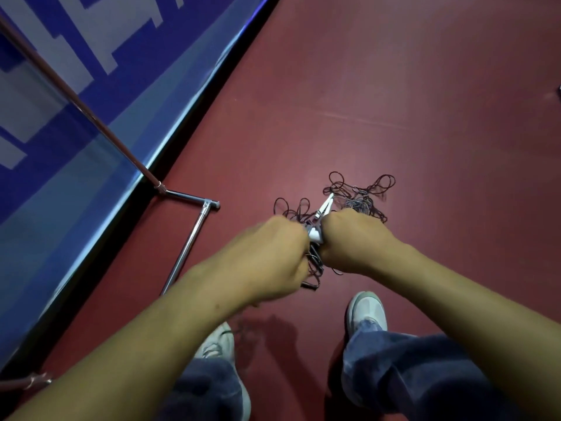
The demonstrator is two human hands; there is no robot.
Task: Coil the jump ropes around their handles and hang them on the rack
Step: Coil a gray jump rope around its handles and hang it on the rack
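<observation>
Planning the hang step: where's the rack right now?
Head view, left side: the rack stands on the red floor beside the blue banner, just left of the left hand.

There's the thin dark jump rope (359,192), sprawled in a loose tangle of loops on the red floor (425,86). Its white handles (322,209) poke out side by side from the right hand (352,241), while the left hand (273,253) clutches dark coils dangling between the fists. The chrome rack (188,247) stands just left, with its base bar on the floor.
</observation>
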